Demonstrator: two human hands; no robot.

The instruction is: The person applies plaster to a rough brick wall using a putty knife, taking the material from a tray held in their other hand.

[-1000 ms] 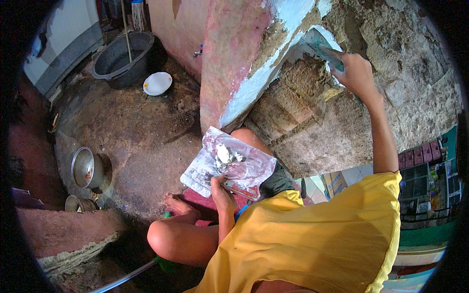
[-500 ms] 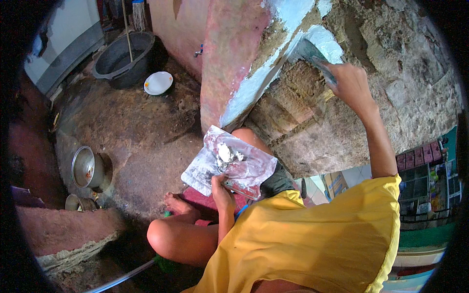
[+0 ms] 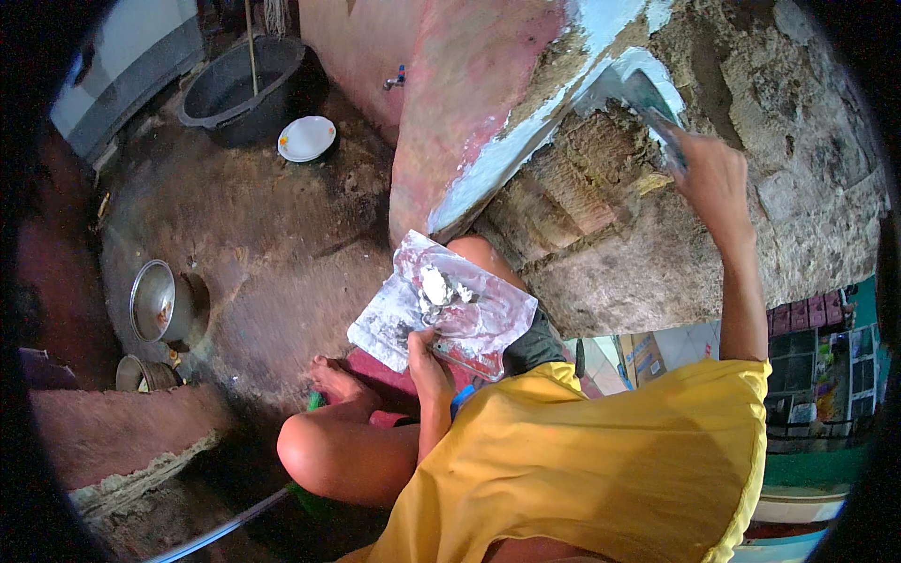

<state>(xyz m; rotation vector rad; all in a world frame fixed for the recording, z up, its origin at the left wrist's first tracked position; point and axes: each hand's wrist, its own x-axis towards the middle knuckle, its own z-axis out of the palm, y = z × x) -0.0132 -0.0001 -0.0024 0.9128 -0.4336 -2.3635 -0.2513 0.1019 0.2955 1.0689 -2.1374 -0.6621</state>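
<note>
right hand (image 3: 715,178): raised, clenched round the handle of a flat trowel (image 3: 648,98); blade pressed against the rough wall (image 3: 798,188), on a pale patch of wet plaster (image 3: 601,75).
left hand (image 3: 427,361): low, by the knee, grips the near edge of a smeared mortar board (image 3: 441,314), thumb on top.
board: held about level over the lap, lump of white plaster paste (image 3: 436,284) sitting on its middle.
wall: bare stone and brick to the right, pink paint with a light blue strip to the left.
floor (image 3: 272,235): dark, stained concrete.
other items: black basin (image 3: 239,89) at top left, white plate (image 3: 307,138) just beside it; metal pot (image 3: 160,302) at left, well apart from both hands.
</note>
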